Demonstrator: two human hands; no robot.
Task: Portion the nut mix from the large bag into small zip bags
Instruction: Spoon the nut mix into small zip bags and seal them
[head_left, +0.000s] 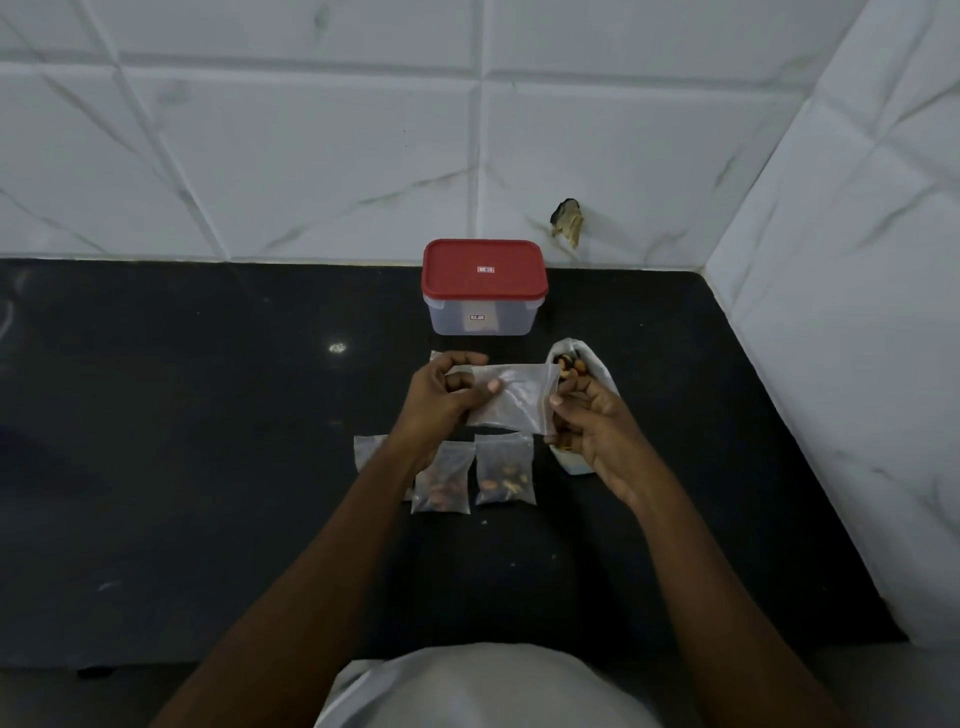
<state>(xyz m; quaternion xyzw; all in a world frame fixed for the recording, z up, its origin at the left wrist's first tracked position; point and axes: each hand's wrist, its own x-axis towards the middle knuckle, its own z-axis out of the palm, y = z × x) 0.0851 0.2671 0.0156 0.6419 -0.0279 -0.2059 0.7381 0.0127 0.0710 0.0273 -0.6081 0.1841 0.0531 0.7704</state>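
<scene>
- White marble-veined tile wall (311, 156) stands behind and to the right of everything, with a chipped hole (568, 221) low down.
- Black speckled stone worktop (182, 467) carries all the things.
- Clear plastic box with a red lid (484, 291) stands shut against the wall, behind the hands.
- Large white plastic bag of nut mix (602, 366) lies on the worktop at right, under the right hand, its mouth open toward the box and brown nuts showing inside.
- Left hand (441, 400) is raised over the worktop; its grip pinches the left end of the held bag.
- Right hand (592, 431) has its fingers curled and its thumb at that bag's right edge; whether this grip pinches the bag or nuts I cannot tell.
- Small clear zip bag (514, 400) is stretched sideways between both hands, just beside the large bag's mouth.
- Three small filled zip bags lie in a row nearer the person: one in the middle (442, 480), one at right (505, 470), one at left (369, 452) partly hidden by the forearm.
</scene>
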